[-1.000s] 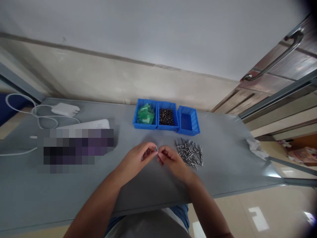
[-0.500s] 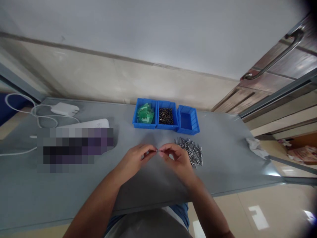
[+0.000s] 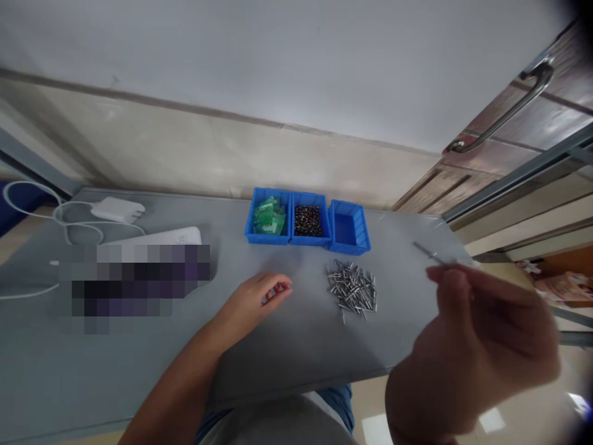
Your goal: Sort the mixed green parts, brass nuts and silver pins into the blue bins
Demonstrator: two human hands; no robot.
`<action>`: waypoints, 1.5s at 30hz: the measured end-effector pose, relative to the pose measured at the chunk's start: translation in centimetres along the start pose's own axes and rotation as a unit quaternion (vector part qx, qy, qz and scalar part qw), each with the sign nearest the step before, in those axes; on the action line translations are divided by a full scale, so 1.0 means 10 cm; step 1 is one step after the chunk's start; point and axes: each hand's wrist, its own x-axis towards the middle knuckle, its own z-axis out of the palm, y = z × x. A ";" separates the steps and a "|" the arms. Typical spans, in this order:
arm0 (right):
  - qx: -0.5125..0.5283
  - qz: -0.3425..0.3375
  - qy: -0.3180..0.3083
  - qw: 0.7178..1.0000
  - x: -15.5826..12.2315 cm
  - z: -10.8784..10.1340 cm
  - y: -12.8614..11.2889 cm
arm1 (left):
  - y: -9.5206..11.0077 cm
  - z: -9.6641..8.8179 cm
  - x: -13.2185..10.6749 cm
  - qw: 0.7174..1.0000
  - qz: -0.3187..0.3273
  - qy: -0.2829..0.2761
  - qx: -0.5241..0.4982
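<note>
In the head view, my hands are moving apart after being together over the table. My right hand is swinging up toward the camera, blurred, pinching a thin metal pin between finger and thumb. That pin is now in the air above the right side of the grey table, well away from the pile of metal pins. My left hand is staying low near the table, its fingers curled, and I cannot tell whether they are holding anything. Beyond the pile, three blue bins are sitting in a row: one of green packets, one of small dark parts, and a third blue bin.
</note>
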 end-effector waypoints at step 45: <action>-0.027 0.296 -0.335 0.894 -0.59 0.41 1.06 | -0.08 0.10 -0.01 0.999 -0.015 -0.042 0.003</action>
